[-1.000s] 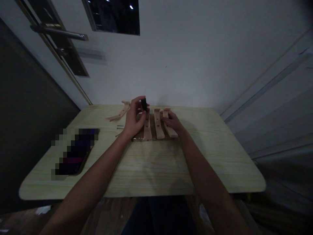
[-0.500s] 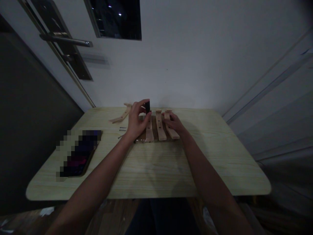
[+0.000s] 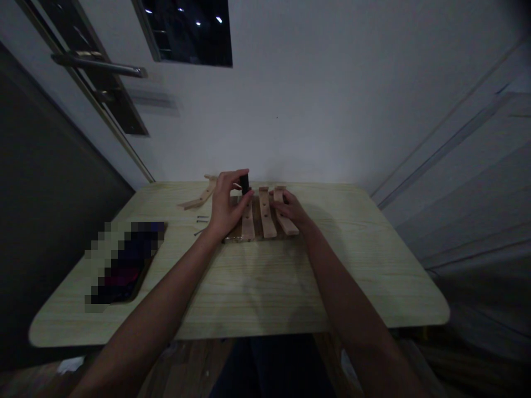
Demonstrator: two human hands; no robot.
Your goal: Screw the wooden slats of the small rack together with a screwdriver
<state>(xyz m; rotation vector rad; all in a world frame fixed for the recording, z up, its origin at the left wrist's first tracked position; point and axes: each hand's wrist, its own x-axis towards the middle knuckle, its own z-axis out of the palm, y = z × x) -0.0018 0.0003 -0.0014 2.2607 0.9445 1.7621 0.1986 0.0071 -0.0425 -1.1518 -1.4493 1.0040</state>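
My left hand (image 3: 226,203) is closed around a short black handle (image 3: 244,184), held upright over the upper end of the left wooden hook (image 3: 248,225); its lower tip is hidden. That hook lies on a brown, shiny-wrapped board (image 3: 257,216). Beside it on the same board lies the middle wooden hook (image 3: 267,221), with dark holes along its length. My right hand (image 3: 291,209) grips the right wooden hook (image 3: 286,221), which sits at a slant near the board's right end. Its fingers partly cover this hook's upper half.
Left of the board, another wooden hook (image 3: 202,198) rests on the table (image 3: 257,298). Several screws (image 3: 202,219) lie close to my left wrist. A phone (image 3: 133,265), partly pixelated, is at the table's left. Behind the table stands a white door (image 3: 315,99) with a metal handle (image 3: 99,65).
The whole view has shifted slightly, so the things appear a little further left. Both hands keep their holds, and the hooks look unmoved on the board.
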